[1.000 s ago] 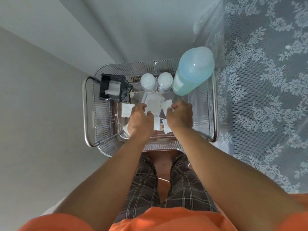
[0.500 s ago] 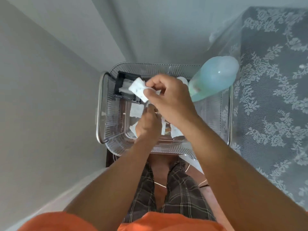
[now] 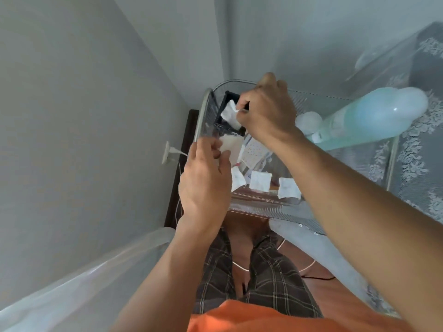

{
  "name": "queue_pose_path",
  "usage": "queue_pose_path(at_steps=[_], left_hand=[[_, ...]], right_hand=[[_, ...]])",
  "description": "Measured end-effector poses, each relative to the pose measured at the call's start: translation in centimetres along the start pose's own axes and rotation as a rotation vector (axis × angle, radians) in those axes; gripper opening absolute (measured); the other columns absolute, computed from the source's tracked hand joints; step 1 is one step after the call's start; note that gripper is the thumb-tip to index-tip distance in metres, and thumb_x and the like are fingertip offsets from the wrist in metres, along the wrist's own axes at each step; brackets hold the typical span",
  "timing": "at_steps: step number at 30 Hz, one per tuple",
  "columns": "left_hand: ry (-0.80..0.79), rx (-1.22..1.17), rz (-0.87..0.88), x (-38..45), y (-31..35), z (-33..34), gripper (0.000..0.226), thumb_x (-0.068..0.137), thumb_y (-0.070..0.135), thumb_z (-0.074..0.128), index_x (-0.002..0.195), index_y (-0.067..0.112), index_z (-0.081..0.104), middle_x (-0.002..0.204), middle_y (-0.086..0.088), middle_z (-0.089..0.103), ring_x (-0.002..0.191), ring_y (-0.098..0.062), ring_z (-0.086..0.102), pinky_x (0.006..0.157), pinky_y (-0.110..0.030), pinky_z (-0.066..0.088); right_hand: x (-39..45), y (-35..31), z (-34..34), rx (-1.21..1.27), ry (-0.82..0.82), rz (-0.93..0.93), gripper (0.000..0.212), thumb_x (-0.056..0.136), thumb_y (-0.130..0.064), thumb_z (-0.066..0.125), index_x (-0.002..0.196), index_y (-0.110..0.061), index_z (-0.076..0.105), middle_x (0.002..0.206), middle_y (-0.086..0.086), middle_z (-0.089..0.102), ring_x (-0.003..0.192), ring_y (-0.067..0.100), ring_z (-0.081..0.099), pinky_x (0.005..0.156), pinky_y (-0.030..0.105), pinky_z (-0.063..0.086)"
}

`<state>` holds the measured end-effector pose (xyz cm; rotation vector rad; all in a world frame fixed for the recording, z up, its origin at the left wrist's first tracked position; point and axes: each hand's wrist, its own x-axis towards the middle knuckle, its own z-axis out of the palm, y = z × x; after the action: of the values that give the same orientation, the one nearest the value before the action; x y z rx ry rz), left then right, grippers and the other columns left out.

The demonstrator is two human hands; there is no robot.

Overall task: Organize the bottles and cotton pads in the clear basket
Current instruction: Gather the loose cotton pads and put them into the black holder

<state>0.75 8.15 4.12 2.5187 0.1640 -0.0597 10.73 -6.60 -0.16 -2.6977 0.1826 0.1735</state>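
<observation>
The clear basket (image 3: 261, 204) stands in front of me. In its far left corner sits a small black box (image 3: 221, 110). My right hand (image 3: 267, 109) is over that box, fingers pinched on a white cotton pad (image 3: 229, 113) at its opening. My left hand (image 3: 206, 180) is at the basket's near left corner, holding another white cotton pad (image 3: 230, 146). Three loose pads (image 3: 260, 180) lie on the basket floor. A large pale-blue bottle (image 3: 374, 116) stands at the far right, with a small white-capped bottle (image 3: 309, 121) beside it.
A grey wall runs along the left with a wall socket and white cable (image 3: 169, 153). A lace-covered grey surface (image 3: 412, 164) is on the right. A dotted paper sheet (image 3: 253, 152) lies in the basket. My plaid-clad legs (image 3: 263, 271) are below.
My right hand carried a pad from above the basket's middle to the black box. My left hand rose from the basket floor with another pad. The view swung left.
</observation>
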Motion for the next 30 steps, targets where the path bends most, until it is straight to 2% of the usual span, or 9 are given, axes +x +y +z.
queue_pose_path(at_steps=[5,11,15,19,21,24,26,28,30], left_hand=[[-0.011,0.078,0.052,3.4,1.6,-0.3,0.016,0.094,0.026,0.064,0.106,0.019,0.054,0.098,0.003,0.063,0.07,-0.021,0.058,0.056,-0.031,0.033],[-0.095,0.196,0.062,6.9,3.1,1.9,0.016,0.096,0.018,0.061,0.11,0.014,0.054,0.109,-0.004,0.063,0.081,-0.031,0.063,0.06,-0.037,0.038],[-0.136,0.29,0.089,7.9,4.1,3.6,0.019,0.098,0.012,0.053,0.116,0.007,0.052,0.113,-0.012,0.058,0.083,-0.037,0.064,0.065,-0.046,0.05],[-0.11,0.322,0.05,8.5,4.3,4.7,0.015,0.097,0.009,0.051,0.113,0.009,0.053,0.107,-0.011,0.058,0.078,-0.034,0.061,0.06,-0.042,0.043],[-0.085,0.31,0.034,8.6,4.5,5.0,0.016,0.097,0.009,0.052,0.113,0.009,0.052,0.11,-0.011,0.057,0.079,-0.033,0.059,0.061,-0.042,0.042],[-0.03,0.247,0.044,8.1,4.8,5.1,0.018,0.098,0.014,0.055,0.115,0.011,0.051,0.118,-0.009,0.053,0.073,-0.028,0.049,0.061,-0.039,0.036],[-0.005,0.265,0.123,7.2,4.7,5.0,0.015,0.1,0.018,0.049,0.114,0.015,0.053,0.12,-0.007,0.053,0.068,-0.025,0.043,0.053,-0.034,0.031],[-0.036,0.361,0.198,6.2,4.3,5.1,0.02,0.101,0.028,0.041,0.112,0.02,0.056,0.119,-0.001,0.056,0.062,-0.024,0.044,0.047,-0.029,0.022],[-0.121,0.444,0.195,5.7,3.6,5.4,0.034,0.101,0.041,0.032,0.111,0.022,0.058,0.117,0.0,0.059,0.066,-0.028,0.05,0.053,-0.032,0.028]], right_hand=[[-0.6,-0.2,-0.1,0.042,0.045,-0.048,0.014,0.086,-0.024,0.08,0.1,-0.026,0.08,0.116,0.006,0.055,0.108,0.03,0.052,0.07,0.036,0.049],[-6.0,3.0,-0.8,0.314,0.37,0.08,0.013,0.091,-0.021,0.073,0.104,-0.018,0.075,0.107,0.006,0.057,0.096,0.022,0.059,0.066,0.024,0.044],[-11.8,6.3,0.3,0.368,0.23,0.195,0.01,0.094,-0.018,0.071,0.103,-0.019,0.073,0.107,0.005,0.058,0.094,0.02,0.061,0.069,0.024,0.042],[-15.2,8.2,1.7,0.32,0.056,0.241,0.008,0.092,-0.018,0.07,0.097,-0.024,0.072,0.102,-0.002,0.059,0.093,0.019,0.061,0.066,0.032,0.048],[-15.8,8.9,2.0,0.286,0.019,0.253,0.007,0.092,-0.019,0.07,0.095,-0.026,0.071,0.1,-0.003,0.061,0.093,0.017,0.061,0.062,0.027,0.042],[-16.0,9.7,2.2,0.229,-0.037,0.266,0.005,0.094,-0.023,0.07,0.098,-0.025,0.071,0.105,-0.001,0.063,0.094,0.019,0.062,0.066,0.028,0.039],[-16.1,10.3,2.3,0.18,-0.077,0.292,0.007,0.094,-0.025,0.069,0.101,-0.024,0.071,0.109,0.0,0.063,0.093,0.023,0.064,0.067,0.029,0.04],[-15.9,10.8,2.5,0.106,-0.124,0.307,0.012,0.095,-0.026,0.069,0.107,-0.023,0.07,0.111,0.003,0.064,0.092,0.026,0.066,0.068,0.032,0.044],[-15.6,11.3,2.7,0.026,-0.181,0.326,0.019,0.094,-0.025,0.07,0.113,-0.022,0.068,0.113,0.005,0.065,0.097,0.029,0.068,0.075,0.038,0.052]])
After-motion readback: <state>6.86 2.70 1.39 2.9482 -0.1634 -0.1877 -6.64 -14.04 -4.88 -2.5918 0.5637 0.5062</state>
